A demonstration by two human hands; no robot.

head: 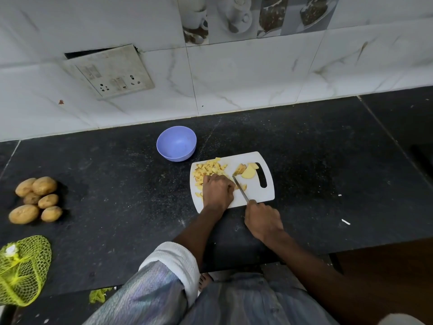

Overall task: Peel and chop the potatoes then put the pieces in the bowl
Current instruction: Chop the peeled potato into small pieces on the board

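A: What's nearest?

B: The right hand [263,220], fingers curled tight round the handle of a knife [240,190] whose blade runs toward eleven o'clock over the white cutting board [260,194].

A: And the other?

B: The left hand [216,192] rests on the board, fingers curled over potato beside the blade; what it grips is hidden. Chopped pieces [208,170] lie at its twelve o'clock, larger potato slices [247,171] at two.

A: The bowl?

B: The purple bowl [176,143] stands at the board's eleven o'clock. Whole potatoes [36,199] lie well apart at nine.
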